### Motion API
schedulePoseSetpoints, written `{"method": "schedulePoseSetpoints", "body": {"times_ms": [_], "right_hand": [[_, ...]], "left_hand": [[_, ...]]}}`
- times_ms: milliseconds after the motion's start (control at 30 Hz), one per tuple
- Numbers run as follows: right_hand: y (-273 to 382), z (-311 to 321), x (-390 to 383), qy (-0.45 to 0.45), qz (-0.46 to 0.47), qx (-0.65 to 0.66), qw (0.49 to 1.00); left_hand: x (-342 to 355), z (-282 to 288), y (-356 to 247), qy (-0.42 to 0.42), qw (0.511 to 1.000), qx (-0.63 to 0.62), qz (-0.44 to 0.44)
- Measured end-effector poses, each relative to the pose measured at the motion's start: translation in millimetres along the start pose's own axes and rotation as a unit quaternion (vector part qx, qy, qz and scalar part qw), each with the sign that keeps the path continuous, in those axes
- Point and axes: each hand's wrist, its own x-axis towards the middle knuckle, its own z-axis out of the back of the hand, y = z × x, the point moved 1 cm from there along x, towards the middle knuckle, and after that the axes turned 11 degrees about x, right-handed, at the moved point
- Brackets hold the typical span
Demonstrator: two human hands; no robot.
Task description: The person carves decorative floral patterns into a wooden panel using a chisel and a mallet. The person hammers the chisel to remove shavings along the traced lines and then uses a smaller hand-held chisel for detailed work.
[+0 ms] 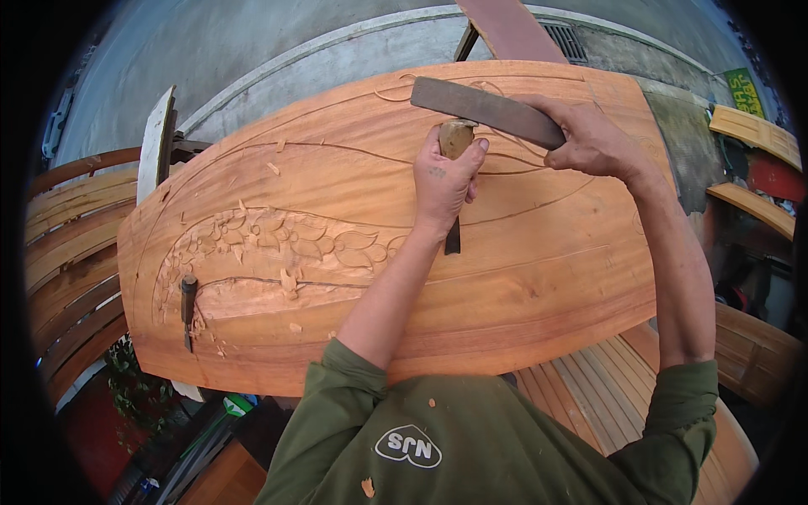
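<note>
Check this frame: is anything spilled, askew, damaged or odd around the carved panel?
Nothing stands out as damaged or askew. Loose wood shavings lie scattered on the carved panel, and two chips rest on the green shirt; that looks untidy, but fits the carved relief.

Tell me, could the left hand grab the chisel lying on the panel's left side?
Probably not at once: the left hand grips another chisel. Otherwise, the lying chisel looks uncovered, with loose shavings in between.
</note>
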Motion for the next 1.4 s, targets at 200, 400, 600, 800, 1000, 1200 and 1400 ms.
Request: {"method": "schedulePoseSetpoints", "body": {"times_ms": [200,400,600,800,1000,1200,1400], "right_hand": [[-0.9,-11.5,20.7,-0.292,0.036,0.247,0.923],[-6.7,-5.7,16.0,-0.006,0.082,-0.021,0.996],[2.9,-17.0,17.3,-0.063,-0.078,0.040,0.994],[-12.7,-29.8,-13.1,-0.168,-0.027,0.096,0.981],[-20.8,-92.3,-124.0,-0.287,-0.106,0.337,0.891],[2.6,-163.2,-189.1,-0.297,-0.100,0.437,0.843],[-7.1,-188.6,-206.0,-0.308,-0.118,0.497,0.802]], "left_hand": [[6.8,-0.3,7.7,-0.006,0.999,-0.018,0.033],[4.6,7.9,15.2,-0.023,0.998,-0.007,0.053],[12.1,6.5,18.4,-0.026,0.997,-0.009,0.065],[-35.0,63.2,-46.3,-0.220,0.970,-0.064,-0.074],[-132.0,226.4,-90.0,-0.308,0.737,0.589,-0.123],[-198.8,360.4,-66.8,-0.322,0.583,0.745,-0.039],[-206.7,357.7,-61.8,-0.361,0.573,0.736,-0.001]]}}
